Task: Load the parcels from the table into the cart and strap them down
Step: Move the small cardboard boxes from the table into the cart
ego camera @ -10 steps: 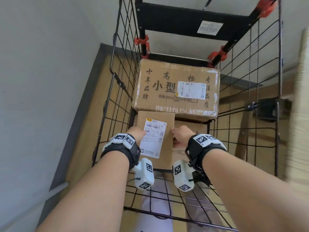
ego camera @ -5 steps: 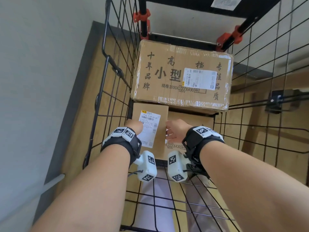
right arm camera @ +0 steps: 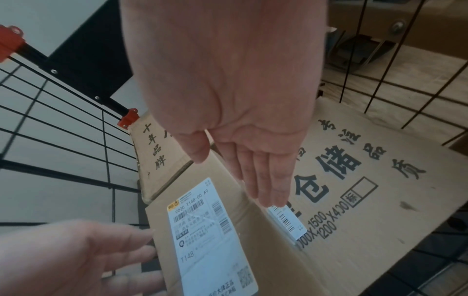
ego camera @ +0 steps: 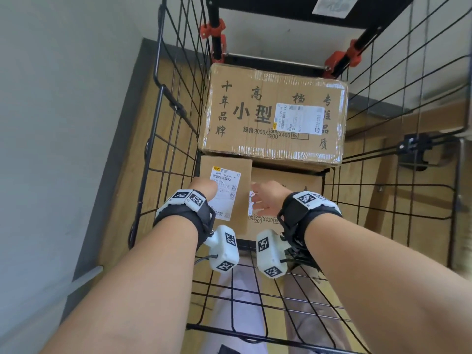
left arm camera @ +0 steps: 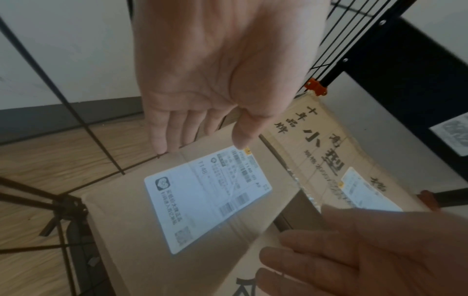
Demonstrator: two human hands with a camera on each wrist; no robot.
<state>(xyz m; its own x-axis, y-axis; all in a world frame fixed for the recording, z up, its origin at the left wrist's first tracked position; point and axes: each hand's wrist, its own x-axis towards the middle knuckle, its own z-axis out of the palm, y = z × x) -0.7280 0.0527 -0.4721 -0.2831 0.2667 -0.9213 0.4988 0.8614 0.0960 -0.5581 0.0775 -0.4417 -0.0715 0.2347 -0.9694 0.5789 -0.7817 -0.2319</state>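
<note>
A narrow cardboard parcel [ego camera: 244, 180] with a white label lies in the front left corner of the black wire cart [ego camera: 281, 11], on top of a flat printed box [ego camera: 301, 178]. Behind it sits a large taped box [ego camera: 270, 116]. My left hand [ego camera: 204, 186] is at the parcel's left side with straight fingers [left arm camera: 162, 140] down by the edge. My right hand [ego camera: 268, 198] is at its right side, fingers [right arm camera: 266, 186] straight along the parcel's edge. Neither hand grips anything. In the wrist views the parcel [left arm camera: 131, 230] [right arm camera: 243, 230] lies flat between both hands.
Wire mesh walls close in on the left, right and front. Red clamps [ego camera: 214, 29] hold the cart's back posts. A grey wall stands at the left, wood floor lies beneath. A black caster [ego camera: 413, 149] is outside the right mesh. Pale trouser legs [ego camera: 237, 302] show through the front mesh.
Both hands carried the narrow parcel down into the cart's left corner onto the flat box. Their fingers have since straightened off its sides.
</note>
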